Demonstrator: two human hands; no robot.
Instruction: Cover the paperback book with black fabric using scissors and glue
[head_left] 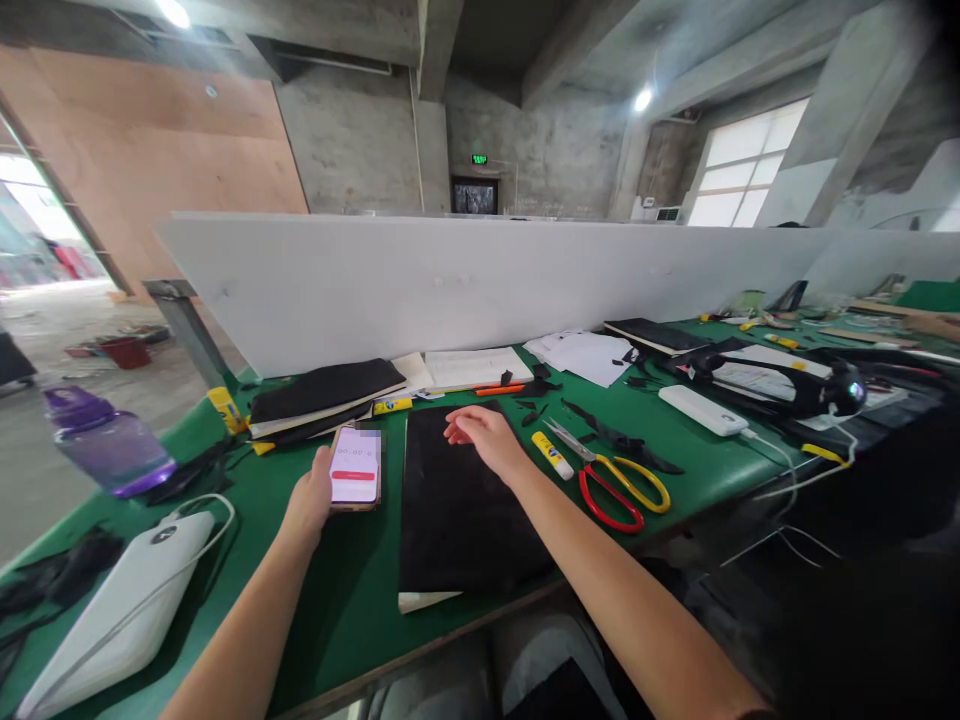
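My left hand (pixel 311 498) is closed around the edge of a smartphone (pixel 355 466), whose lit screen shows a timer and a red bar. My right hand (pixel 484 436) hovers over, or rests on, the upper part of a black-covered book (pixel 450 520); I cannot tell if it touches. Its fingers are loosely bent and slightly apart, with nothing in them. Pale pages show at the book's lower left corner. To the right of the book lie a glue stick (pixel 553 456) and scissors (pixel 604 476) with one red and one yellow handle, blades apart.
Black-covered books (pixel 326 392), an open notebook (pixel 476 367) and white paper sheets (pixel 581 355) lie along a white partition (pixel 420 290). A white power bank (pixel 124 610) and a purple bottle (pixel 109 445) are at left. Another white power bank (pixel 703 410) lies right, among black scraps (pixel 622 435).
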